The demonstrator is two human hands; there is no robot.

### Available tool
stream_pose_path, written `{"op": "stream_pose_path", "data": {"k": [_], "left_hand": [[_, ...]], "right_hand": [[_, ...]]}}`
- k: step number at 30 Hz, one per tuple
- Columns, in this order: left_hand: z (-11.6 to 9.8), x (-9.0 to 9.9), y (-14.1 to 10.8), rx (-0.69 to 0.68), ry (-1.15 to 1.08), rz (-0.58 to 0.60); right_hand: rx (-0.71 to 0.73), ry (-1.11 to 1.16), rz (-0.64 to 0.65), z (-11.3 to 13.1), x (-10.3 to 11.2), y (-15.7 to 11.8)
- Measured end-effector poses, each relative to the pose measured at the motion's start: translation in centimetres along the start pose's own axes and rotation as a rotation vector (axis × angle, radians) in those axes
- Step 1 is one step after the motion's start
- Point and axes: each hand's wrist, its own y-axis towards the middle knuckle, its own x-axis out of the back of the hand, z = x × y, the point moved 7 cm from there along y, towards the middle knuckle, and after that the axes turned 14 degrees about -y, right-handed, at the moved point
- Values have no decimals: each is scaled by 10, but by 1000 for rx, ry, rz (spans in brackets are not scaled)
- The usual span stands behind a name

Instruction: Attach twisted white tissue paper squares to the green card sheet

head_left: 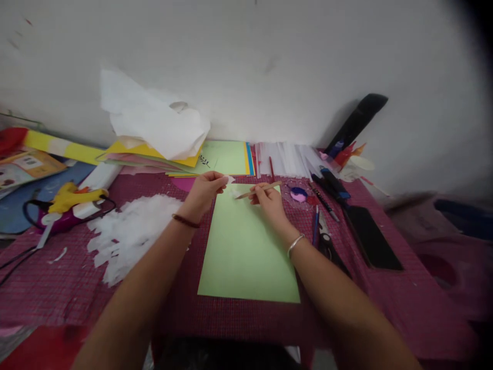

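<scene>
From the head view, here's the green sheet (248,252), flat on the surface (231,321). Above its top edge, the left hand (204,191) pinches a white scrap (230,179): likely feather-light, soft, easily torn, best nipped by one corner. Over the sheet's upper right, the right hand (267,199) grips a stick (246,194) penlike; it looks light, stiff, best held mid-shaft. Left of the sheet, a scrap pile (134,231), probably quick to scatter.

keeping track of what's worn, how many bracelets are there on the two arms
2. The dark bracelet is behind the left hand, and the silver bracelet is behind the right hand. Both wrists are bare-skinned and in plain view.
</scene>
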Motion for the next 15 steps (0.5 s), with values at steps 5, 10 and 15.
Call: {"op": "stream_pose_path", "data": {"k": [5, 10, 15], "left_hand": [[41, 19, 19, -9, -109, -122], [50, 37, 23, -17, -84, -113], [48, 32, 23, -3, -56, -74]], "right_hand": [[42, -112, 29, -2, -5, -2], [64, -170, 49, 1, -9, -2], [86, -213, 31, 2, -11, -3]]}}
